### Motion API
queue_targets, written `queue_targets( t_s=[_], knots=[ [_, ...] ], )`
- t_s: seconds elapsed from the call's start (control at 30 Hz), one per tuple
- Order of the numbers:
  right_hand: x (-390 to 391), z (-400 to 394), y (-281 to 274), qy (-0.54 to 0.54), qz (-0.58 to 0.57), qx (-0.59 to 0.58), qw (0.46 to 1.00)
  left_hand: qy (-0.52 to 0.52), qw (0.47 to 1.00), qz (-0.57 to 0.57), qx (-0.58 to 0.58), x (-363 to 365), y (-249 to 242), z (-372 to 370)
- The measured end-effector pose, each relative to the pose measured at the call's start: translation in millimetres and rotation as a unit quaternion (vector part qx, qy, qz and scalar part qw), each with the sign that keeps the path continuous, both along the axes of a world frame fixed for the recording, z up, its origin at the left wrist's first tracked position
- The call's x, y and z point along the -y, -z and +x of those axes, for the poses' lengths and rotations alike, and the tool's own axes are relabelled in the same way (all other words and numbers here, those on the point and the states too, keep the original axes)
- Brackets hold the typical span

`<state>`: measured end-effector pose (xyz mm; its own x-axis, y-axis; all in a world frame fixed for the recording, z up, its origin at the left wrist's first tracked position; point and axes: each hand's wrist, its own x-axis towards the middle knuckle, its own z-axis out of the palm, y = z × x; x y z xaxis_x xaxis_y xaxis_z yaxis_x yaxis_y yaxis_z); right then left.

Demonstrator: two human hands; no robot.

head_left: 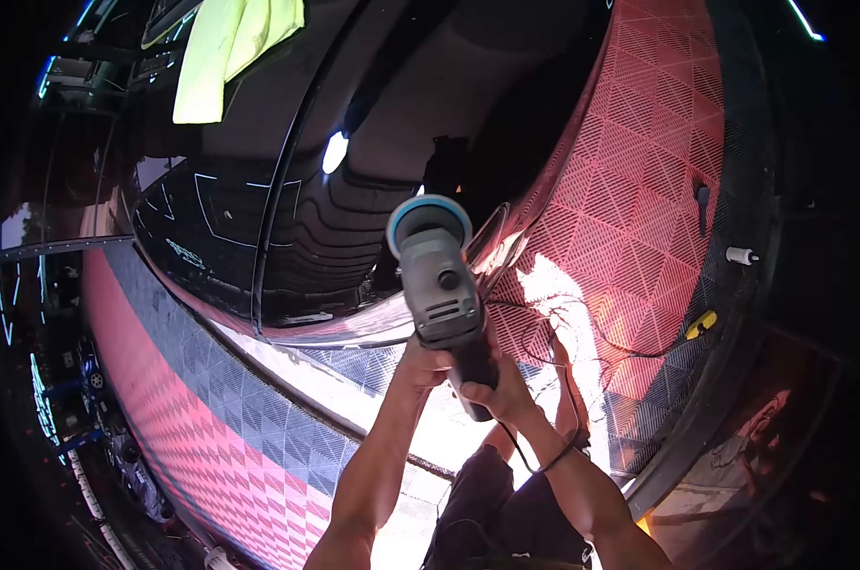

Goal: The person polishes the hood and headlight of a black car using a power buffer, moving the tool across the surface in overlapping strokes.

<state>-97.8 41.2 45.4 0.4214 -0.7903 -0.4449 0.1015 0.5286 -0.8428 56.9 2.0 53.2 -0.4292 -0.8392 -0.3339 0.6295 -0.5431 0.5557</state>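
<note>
A grey and black polisher [439,285] with a blue-rimmed round pad [428,226] is held out in front of me. My left hand [424,365] grips it on the left, near the base of its body. Around the black rear handle, my right hand [502,389] is closed, thumb across the top. The pad overlaps the glossy black car panel [373,228] in this view. From the handle's end a dark power cord [523,454] runs down over my right forearm.
A bright yellow-green towel [228,57] lies on the car at the upper left. Red and grey tiles [639,180] cover the floor. At right lie a yellow object [701,325], a small white cylindrical item [741,256] and a dark tool-like object [702,209]. Cord loops across the floor.
</note>
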Motion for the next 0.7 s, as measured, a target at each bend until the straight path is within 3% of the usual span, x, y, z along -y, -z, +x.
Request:
queue_targets(
  t_s=[0.07, 0.13, 0.17, 0.2, 0.3, 0.4, 0.6, 0.7],
  knots=[
    [-8.6, -0.6, 8.2, 0.025, 0.042, 0.063, 0.997, -0.010, 0.999, 0.025, 0.032, -1.4, 4.2, -3.8],
    [-7.6, -8.1, -1.7, -0.062, 0.020, -0.034, 0.997, -0.005, 1.000, -0.002, -0.003, -6.8, -6.4, -7.2],
    [-0.4, -5.7, -17.8, -0.083, -0.034, -0.070, 0.993, -0.053, 0.996, -0.036, -0.064, -17.3, -2.1, -3.1],
    [-1.2, 2.9, -27.4, -0.067, -0.054, -0.075, 0.993, -0.099, 0.985, -0.070, -0.124, -27.5, 1.8, 2.0],
    [-2.2, 26.2, -28.5, -0.176, -0.049, -0.065, 0.981, -0.158, 0.977, -0.085, -0.115, -51.0, 2.6, 33.3],
    [2.2, 40.8, -34.1, -0.199, -0.041, -0.066, 0.977, -0.179, 0.970, -0.104, -0.129, -52.4, 2.3, 46.5],
    [6.3, 21.0, -22.8, -0.049, -0.096, -0.062, 0.992, -0.086, 0.983, -0.072, -0.143, -15.0, -2.3, 18.0],
    [6.5, -5.8, -0.6, 0.008, 0.027, 0.059, 0.998, -0.057, 0.997, -0.003, -0.046, 10.8, -19.1, -11.7]
  ],
)
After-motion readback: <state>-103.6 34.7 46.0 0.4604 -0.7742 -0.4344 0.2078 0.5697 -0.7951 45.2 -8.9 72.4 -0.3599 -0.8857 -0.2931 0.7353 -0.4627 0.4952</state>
